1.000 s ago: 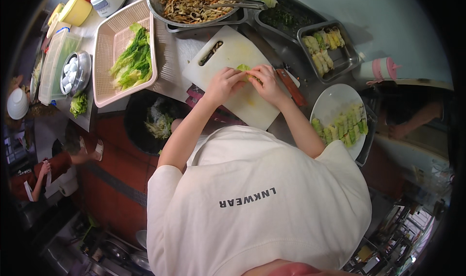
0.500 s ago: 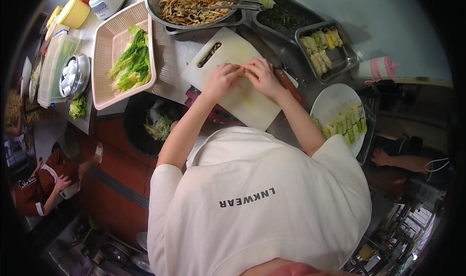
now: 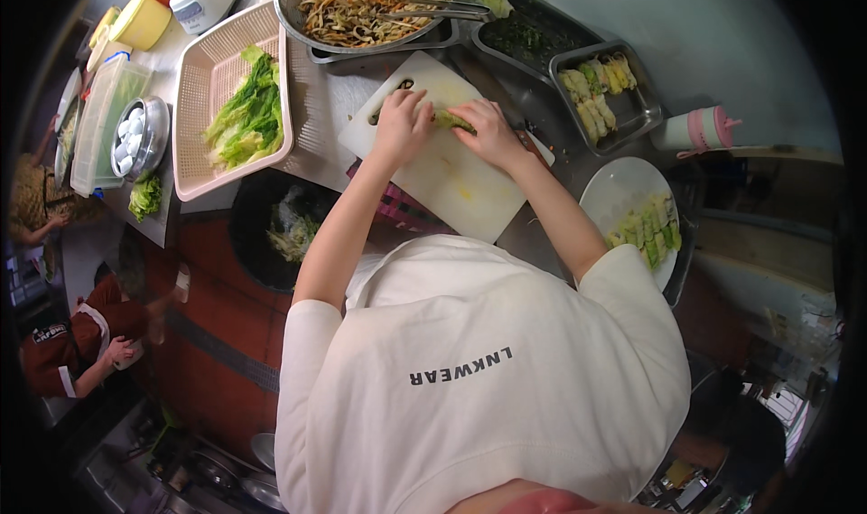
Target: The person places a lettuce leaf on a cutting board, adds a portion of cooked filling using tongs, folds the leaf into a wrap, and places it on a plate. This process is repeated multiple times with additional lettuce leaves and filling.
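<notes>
Around a metal desk, a kitchen with red flooring at lower left and a pale wall at upper right. Near the left margin, a co-worker in a dark red top with pale trim, well apart from the desk. Next, a clear box and, just beside it, a steel bowl of white, egg-like balls, with a leafy green below. Farther along, a pink basket holding loose lettuce leaves; lower down, a black tub with pale and green scraps inside. Toward the middle, at the top, a large metal bowl full of shredded, mixed filling, with tongs across its right side. Below, over the upper left of a white cutting board, the left hand, grip loose and fairly wide, without any visible hold. On the board's upper part, between both hands, a green roll; close to the left fingertips, contact impossible to tell. Over its right end, the right hand, grip narrow, closed on the roll. Then a steel tray of pale and green rolls; below it, a white plate bearing more green ones; farthest right, a white-and-pink cup.
</notes>
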`<action>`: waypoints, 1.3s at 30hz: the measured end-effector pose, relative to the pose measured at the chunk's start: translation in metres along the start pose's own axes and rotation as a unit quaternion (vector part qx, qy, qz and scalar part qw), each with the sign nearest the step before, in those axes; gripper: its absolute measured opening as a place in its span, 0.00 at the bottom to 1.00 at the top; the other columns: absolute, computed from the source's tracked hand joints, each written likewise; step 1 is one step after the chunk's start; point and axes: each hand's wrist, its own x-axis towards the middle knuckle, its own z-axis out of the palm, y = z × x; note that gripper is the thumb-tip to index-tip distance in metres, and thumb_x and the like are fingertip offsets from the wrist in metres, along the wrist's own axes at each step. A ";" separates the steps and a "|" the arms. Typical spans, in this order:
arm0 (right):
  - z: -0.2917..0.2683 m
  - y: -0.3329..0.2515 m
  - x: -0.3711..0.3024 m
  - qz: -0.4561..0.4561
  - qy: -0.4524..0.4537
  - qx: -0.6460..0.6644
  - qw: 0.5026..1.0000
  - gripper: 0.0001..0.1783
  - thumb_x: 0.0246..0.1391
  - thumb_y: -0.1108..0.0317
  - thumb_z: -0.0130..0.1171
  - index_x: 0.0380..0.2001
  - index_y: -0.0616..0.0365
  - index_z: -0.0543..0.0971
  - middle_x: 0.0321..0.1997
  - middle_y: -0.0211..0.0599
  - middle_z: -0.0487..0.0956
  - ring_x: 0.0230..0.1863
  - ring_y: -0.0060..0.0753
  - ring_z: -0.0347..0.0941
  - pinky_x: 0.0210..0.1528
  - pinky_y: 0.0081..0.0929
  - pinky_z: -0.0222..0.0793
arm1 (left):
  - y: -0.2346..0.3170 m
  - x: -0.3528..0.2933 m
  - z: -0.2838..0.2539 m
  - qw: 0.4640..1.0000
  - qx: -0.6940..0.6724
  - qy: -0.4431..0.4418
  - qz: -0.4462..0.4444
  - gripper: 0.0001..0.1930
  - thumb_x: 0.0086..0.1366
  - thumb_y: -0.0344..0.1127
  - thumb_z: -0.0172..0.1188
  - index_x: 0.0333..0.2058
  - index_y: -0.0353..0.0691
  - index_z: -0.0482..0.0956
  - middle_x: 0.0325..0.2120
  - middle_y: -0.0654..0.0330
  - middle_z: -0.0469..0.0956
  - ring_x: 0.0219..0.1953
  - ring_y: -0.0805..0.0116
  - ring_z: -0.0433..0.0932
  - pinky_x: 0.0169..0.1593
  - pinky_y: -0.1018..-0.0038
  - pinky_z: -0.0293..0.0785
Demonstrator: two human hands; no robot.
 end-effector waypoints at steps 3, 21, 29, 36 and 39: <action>-0.004 0.000 0.002 0.030 0.002 0.047 0.998 0.18 0.47 0.69 0.62 0.44 0.57 0.77 0.44 0.36 0.77 0.43 0.38 0.73 0.49 0.33 0.65 | 0.008 0.000 -0.011 0.934 -0.208 -0.080 -0.280 0.19 0.64 0.43 0.57 0.48 0.35 0.75 0.44 0.54 0.75 0.47 0.63 0.73 0.49 0.69 0.70; -0.049 -0.067 -0.079 0.227 0.026 0.376 0.898 0.19 0.53 0.69 0.62 0.49 0.55 0.75 0.46 0.32 0.75 0.45 0.24 0.73 0.46 0.23 0.71 | 0.066 -0.034 -0.004 0.895 -0.325 -0.266 -0.148 0.13 0.58 0.26 0.64 0.41 0.30 0.76 0.26 0.68 0.75 0.27 0.84 0.69 0.29 0.86 0.64; -0.160 -0.034 -0.210 0.456 0.230 0.302 0.805 0.17 0.57 0.66 0.57 0.49 0.58 0.75 0.41 0.32 0.80 0.41 0.24 0.77 0.46 0.22 0.70 | 0.075 -0.033 0.008 0.942 -0.216 -0.256 -0.027 0.17 0.61 0.35 0.62 0.46 0.34 0.75 0.38 0.56 0.77 0.37 0.70 0.74 0.42 0.74 0.70; -0.192 -0.036 -0.284 0.535 0.230 0.258 0.771 0.17 0.55 0.66 0.60 0.46 0.63 0.76 0.42 0.33 0.79 0.42 0.20 0.73 0.44 0.18 0.68 | 0.061 -0.037 -0.002 0.959 -0.065 -0.257 0.098 0.12 0.58 0.31 0.62 0.41 0.35 0.77 0.36 0.54 0.77 0.40 0.59 0.74 0.45 0.69 0.70; -0.144 -0.026 -0.262 0.518 0.219 0.266 0.783 0.18 0.56 0.61 0.59 0.47 0.59 0.75 0.44 0.36 0.78 0.46 0.26 0.72 0.52 0.27 0.64 | 0.063 -0.040 -0.005 0.958 -0.033 -0.257 0.120 0.11 0.58 0.30 0.62 0.40 0.35 0.78 0.37 0.53 0.77 0.43 0.56 0.74 0.47 0.67 0.70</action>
